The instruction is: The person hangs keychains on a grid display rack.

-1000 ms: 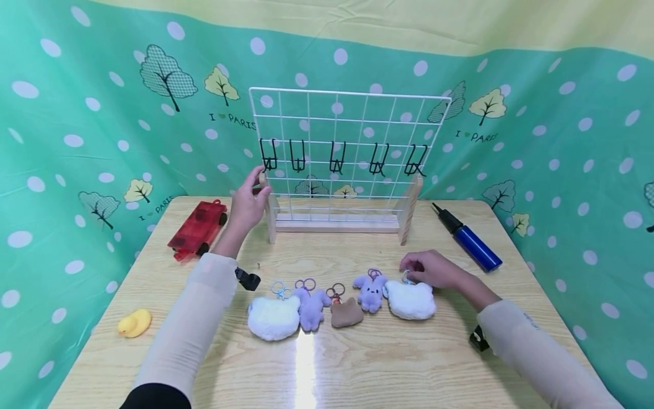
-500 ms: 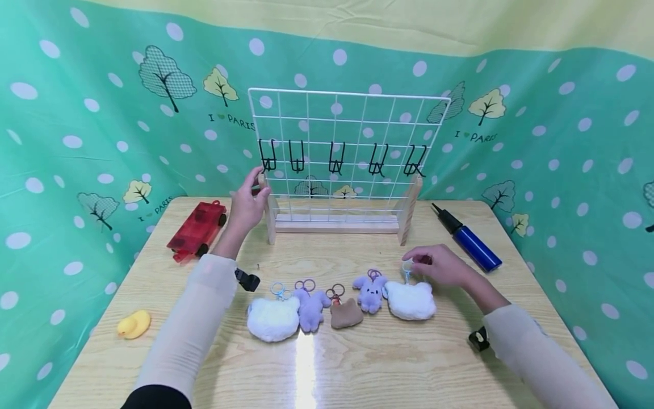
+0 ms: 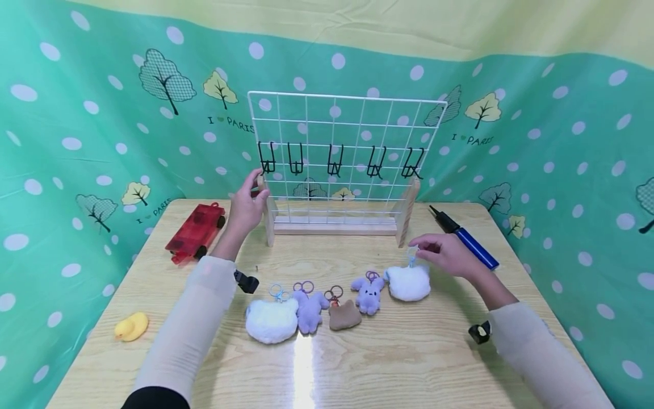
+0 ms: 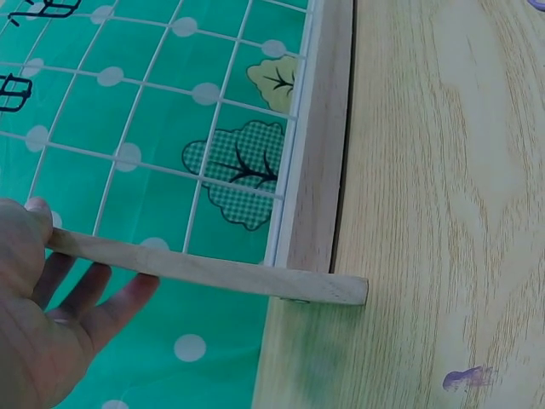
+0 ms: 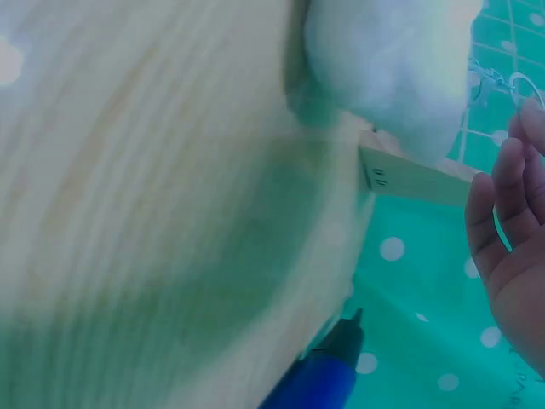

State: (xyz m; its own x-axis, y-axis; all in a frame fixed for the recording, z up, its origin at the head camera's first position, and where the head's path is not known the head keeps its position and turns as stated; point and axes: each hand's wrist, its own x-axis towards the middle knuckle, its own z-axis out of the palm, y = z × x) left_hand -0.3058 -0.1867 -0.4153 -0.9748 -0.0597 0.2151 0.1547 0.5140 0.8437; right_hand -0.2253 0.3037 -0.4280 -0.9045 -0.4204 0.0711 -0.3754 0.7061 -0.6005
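My right hand (image 3: 445, 255) pinches the pale blue ring of a fluffy white plush keychain (image 3: 409, 283); in the right wrist view the white plush (image 5: 392, 72) hangs from the ring (image 5: 528, 83). My left hand (image 3: 246, 205) grips the left wooden post (image 3: 268, 218) of a white wire grid rack (image 3: 347, 97), thumb and fingers on opposite sides of the post (image 4: 213, 271). Several black hooks (image 3: 334, 162) hang in a row across the grid. On the table lie another white plush keychain (image 3: 271, 321), two purple plush keychains (image 3: 309, 312) and a brown one (image 3: 344, 315).
A red toy car (image 3: 196, 232) lies left of the rack. The yellow rubber duck (image 3: 131, 326) sits near the table's left edge. Beyond my right hand lies a blue hand pump (image 3: 475, 247) with a black nozzle. A green dotted curtain surrounds the wooden table (image 3: 388, 369).
My right hand has moved up and away from me, drawing the white plush keychain by its ring towards the rack. My left hand stays on the post.
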